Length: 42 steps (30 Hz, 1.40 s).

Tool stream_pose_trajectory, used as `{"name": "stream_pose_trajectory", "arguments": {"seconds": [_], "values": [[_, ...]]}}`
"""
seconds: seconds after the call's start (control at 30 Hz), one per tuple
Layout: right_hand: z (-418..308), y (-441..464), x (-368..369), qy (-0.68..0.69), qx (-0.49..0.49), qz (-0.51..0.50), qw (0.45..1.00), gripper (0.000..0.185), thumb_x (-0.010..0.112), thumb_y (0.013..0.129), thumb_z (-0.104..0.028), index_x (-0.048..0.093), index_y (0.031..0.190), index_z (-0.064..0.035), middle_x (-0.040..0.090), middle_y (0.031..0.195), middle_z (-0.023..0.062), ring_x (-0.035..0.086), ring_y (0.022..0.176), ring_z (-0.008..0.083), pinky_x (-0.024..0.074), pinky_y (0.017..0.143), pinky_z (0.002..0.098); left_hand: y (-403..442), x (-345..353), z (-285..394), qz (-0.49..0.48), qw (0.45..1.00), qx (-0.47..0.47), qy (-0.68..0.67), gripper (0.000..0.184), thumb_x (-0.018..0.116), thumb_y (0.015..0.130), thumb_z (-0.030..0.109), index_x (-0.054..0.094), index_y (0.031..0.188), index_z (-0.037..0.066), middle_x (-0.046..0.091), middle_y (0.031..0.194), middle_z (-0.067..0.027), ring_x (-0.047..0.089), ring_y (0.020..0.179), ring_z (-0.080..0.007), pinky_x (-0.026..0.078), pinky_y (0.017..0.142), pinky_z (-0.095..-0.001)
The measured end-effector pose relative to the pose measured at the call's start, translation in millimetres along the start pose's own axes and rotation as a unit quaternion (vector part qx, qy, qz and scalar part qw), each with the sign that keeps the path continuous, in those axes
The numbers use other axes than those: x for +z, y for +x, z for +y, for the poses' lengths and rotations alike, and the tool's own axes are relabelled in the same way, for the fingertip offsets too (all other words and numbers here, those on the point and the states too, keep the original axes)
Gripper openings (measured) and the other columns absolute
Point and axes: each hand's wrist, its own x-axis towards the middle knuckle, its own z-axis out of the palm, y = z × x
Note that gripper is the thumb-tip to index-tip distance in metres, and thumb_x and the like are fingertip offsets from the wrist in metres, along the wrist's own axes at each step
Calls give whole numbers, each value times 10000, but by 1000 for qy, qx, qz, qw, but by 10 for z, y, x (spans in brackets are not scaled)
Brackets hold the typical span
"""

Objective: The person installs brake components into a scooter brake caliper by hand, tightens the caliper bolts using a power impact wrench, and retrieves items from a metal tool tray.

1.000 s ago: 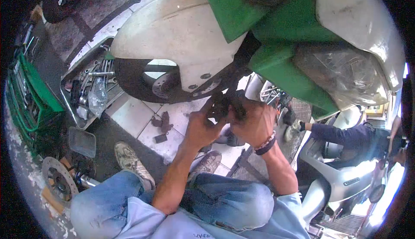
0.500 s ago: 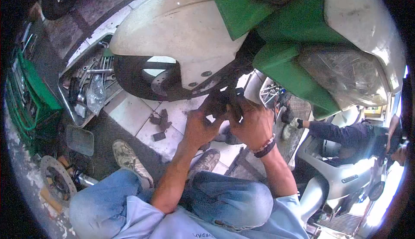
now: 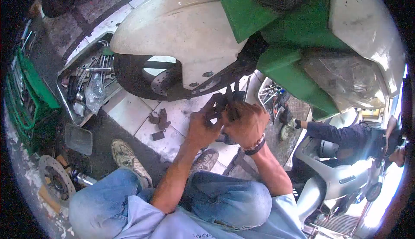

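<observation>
A dark part (image 3: 221,102), too dark to make out well, sits between my two hands just below the scooter's front wheel (image 3: 147,80). My left hand (image 3: 202,128) is closed round its left side, thumb toward the middle. My right hand (image 3: 247,124), with bracelets at the wrist, has its fingers curled against the right side of the same part. Over the wheel is a white fender (image 3: 177,31). On the white tiles to the left of my hands lie a dark bracket-like piece (image 3: 161,118) and a small dark block (image 3: 158,135).
A metal tray of wrenches (image 3: 93,72) is at the left, beside a green tool box (image 3: 32,96). A brake disc (image 3: 56,178) and a clear plastic tray (image 3: 78,138) lie lower left. Another person's arm (image 3: 337,133) and a silver scooter (image 3: 341,178) are at the right.
My right hand has shifted slightly left and turned, its fingers more curled over the dark part. The view has moved a little, so the scooter's green panels appear further right.
</observation>
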Motion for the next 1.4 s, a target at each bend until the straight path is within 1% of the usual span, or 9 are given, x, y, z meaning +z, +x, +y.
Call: {"name": "stream_pose_trajectory", "arguments": {"seconds": [0.33, 0.47, 0.73, 0.8, 0.9, 1.03, 1.17, 1.33, 1.4], "values": [[67, -38, -16, 67, -6, 25, 997, 253, 797, 763, -290, 677, 751, -68, 646, 668, 115, 648, 570, 317, 488, 520, 388, 74, -269, 188, -68, 986, -67, 134, 642, 711, 917, 221, 462, 1430, -74, 741, 1071, -230, 759, 925, -282, 588, 728, -359], [383, 43, -83, 239, 67, 96, 964, 284, 785, 852, -275, 715, 975, -29, 707, 819, 117, 653, 675, 234, 510, 617, 345, -50, -273, -205, -47, 998, -11, -34, 642, 693, 928, 231, 458, 1449, -60, 754, 1003, -158, 726, 913, -228, 561, 807, -323], [920, 85, 771, 169, -92, 128, 973, 344, 681, 843, -118, 683, 1184, -77, 679, 1173, 164, 623, 1102, 328, 486, 955, 437, -187, -463, -932, -56, 993, -9, -108, 728, 674, 931, 199, 332, 1538, -11, 467, 1499, -158, 460, 1367, -259, 361, 1150, -409], [1063, 5, 878, 239, -41, 76, 967, 424, 697, 851, -318, 682, 1240, -150, 672, 1242, 130, 609, 1182, 351, 430, 1060, 505, -139, -470, -697, -88, 966, -62, -236, 783, 701, 921, 255, 312, 1559, 23, 471, 1492, -144, 461, 1362, -252, 364, 1150, -407], [1082, 63, 877, 223, -50, 120, 966, 393, 700, 813, -188, 695, 1185, -61, 679, 1209, 176, 587, 1207, 386, 412, 1080, 500, -67, -114, -167, -96, 993, -13, 60, 662, 649, 956, 413, 469, 1443, 2, 557, 1390, -147, 502, 1304, -252, 389, 1112, -387], [989, 80, 758, 390, 33, 268, 880, 282, 678, 816, -157, 721, 1058, -19, 716, 1041, 222, 660, 1023, 406, 495, 936, 467, 4, -94, -638, -3, 988, -107, 110, 572, 651, 970, 361, 519, 1380, -15, 571, 1368, -163, 513, 1294, -282, 388, 1103, -407], [1435, -333, 1114, 414, 275, 59, 866, 313, 717, 892, -288, 697, 856, 22, 682, 677, 163, 670, 647, 325, 527, 644, 423, -125, 8, -708, 119, 964, -153, -181, 645, 497, 1027, 519, 477, 1443, 27, 617, 1322, -125, 578, 1220, -255, 429, 1063, -431], [1309, -1478, 1206, 357, 306, 97, 877, 571, 708, 903, -140, 429, 1390, -35, 683, 996, 146, 656, 805, 200, 544, 699, 334, -18, 176, -586, 59, 962, -140, -227, 598, 471, 1033, 523, 513, 1370, 31, 643, 1242, -119, 635, 1070, -266, 490, 969, -426], [1049, -1756, 642, 413, 309, -69, 854, 617, 697, 900, -153, 388, 1424, -47, 658, 1173, 195, 697, 765, 306, 560, 712, 400, -44, 189, -570, -35, 947, -120, -297, 576, 451, 1043, 520, 521, 1352, 38, 646, 1225, -126, 637, 1051, -267, 489, 970, -422]]}}
